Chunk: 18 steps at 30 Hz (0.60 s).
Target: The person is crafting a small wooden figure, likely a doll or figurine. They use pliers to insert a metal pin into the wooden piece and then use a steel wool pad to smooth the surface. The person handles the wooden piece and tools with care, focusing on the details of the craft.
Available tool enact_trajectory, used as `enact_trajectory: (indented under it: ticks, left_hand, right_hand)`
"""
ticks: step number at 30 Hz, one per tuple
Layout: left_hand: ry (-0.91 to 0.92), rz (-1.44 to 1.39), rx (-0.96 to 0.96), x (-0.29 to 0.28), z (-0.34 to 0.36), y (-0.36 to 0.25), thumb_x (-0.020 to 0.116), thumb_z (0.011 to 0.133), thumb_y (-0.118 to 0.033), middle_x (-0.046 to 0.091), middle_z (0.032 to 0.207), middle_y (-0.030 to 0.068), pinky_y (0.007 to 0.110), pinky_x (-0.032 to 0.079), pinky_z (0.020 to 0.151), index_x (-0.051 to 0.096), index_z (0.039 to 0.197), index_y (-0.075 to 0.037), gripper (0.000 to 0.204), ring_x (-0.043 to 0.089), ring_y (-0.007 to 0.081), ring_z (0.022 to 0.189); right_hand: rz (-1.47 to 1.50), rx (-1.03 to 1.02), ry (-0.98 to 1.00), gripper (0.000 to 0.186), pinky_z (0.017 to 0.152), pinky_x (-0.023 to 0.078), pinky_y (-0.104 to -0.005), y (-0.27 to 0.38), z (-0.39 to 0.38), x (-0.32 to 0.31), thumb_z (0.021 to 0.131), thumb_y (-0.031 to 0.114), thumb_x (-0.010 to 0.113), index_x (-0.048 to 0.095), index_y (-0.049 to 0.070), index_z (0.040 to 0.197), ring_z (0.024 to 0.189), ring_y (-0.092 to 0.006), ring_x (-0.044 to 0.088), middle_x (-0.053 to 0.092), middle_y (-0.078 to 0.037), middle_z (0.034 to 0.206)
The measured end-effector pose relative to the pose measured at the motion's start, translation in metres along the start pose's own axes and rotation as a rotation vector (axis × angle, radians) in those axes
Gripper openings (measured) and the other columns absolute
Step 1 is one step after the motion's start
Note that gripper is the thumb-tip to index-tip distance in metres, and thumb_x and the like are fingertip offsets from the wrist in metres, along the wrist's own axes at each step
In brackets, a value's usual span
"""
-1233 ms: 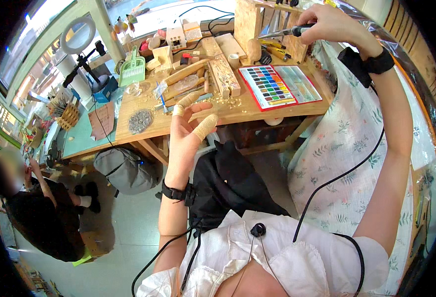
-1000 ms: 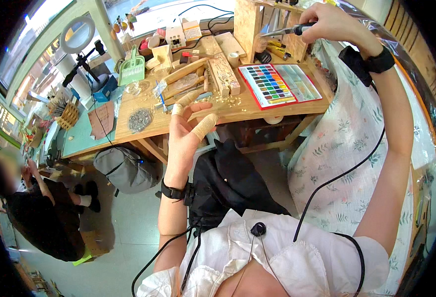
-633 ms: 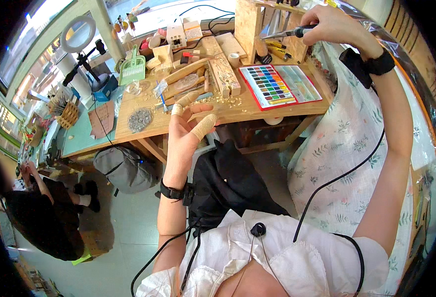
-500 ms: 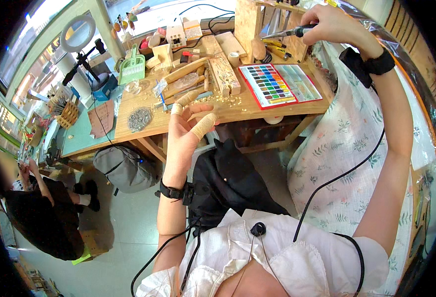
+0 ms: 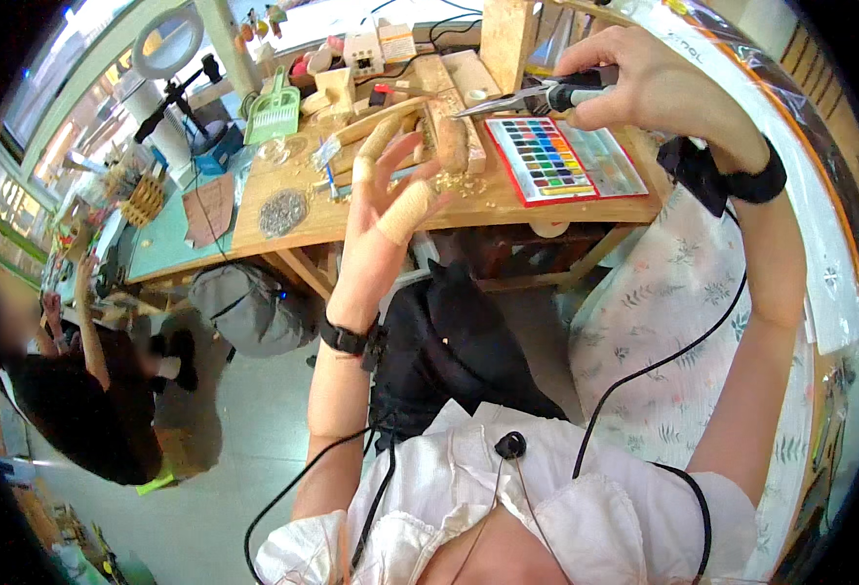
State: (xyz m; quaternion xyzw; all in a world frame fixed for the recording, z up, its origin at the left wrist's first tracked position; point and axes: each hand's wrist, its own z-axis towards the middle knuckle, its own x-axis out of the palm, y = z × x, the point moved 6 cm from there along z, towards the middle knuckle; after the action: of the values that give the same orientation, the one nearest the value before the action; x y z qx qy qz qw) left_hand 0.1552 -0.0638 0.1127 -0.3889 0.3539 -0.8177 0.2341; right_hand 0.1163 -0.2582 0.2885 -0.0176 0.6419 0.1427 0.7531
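Observation:
My right hand is raised over the right of the bench, closed around the dark handles of long-nose pliers. The jaws point left. Just below their tips is a brown oval wooden piece, which seems to hang from them; the contact is too small to make out. My left hand is held up before the bench's front edge, fingers apart and nothing in it. Tan tape wraps its thumb and a finger. Behind the oval piece lies a carved wooden block among wood shavings.
An open watercolour paint set lies on the wooden bench. Sticks, a wire scouring pad and a green dustpan are to the left. A grey backpack rests below. Another person is at far left.
My right hand has brought the pliers left and down toward my left hand. The oval wooden piece moved along below the tips. My left hand has risen slightly.

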Motion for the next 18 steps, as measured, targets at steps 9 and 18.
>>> enact_trajectory:
  ticks: [9, 18]
  left_hand:
    - [-0.049, 0.515, 0.094, -0.004, 0.020, -0.061, 0.064, 0.088, -0.014, 0.063, 0.112, 0.0083, 0.027, 0.052, 0.073, 0.055, 0.123, -0.002, 0.037, 0.064, 0.0168, 0.090]
    - [0.168, 1.134, 0.217, 0.055, 0.062, -0.168, 0.067, 0.088, -0.022, 0.067, 0.108, 0.0050, 0.025, 0.048, 0.082, 0.064, 0.115, -0.003, 0.034, 0.061, 0.0109, 0.095]
  right_hand:
    - [0.424, -0.217, -0.419, 0.041, 0.077, 0.049, -0.0273, -0.008, -0.030, 0.058, 0.070, 0.023, 0.077, 0.066, -0.002, 0.101, 0.083, -0.0179, 0.065, 0.068, -0.012, 0.091]
    - [1.056, -0.067, -0.456, 0.043, 0.082, 0.046, -0.0241, -0.011, -0.040, 0.143, 0.076, 0.014, 0.077, 0.056, 0.000, 0.111, 0.096, -0.0109, 0.055, 0.056, -0.003, 0.107]
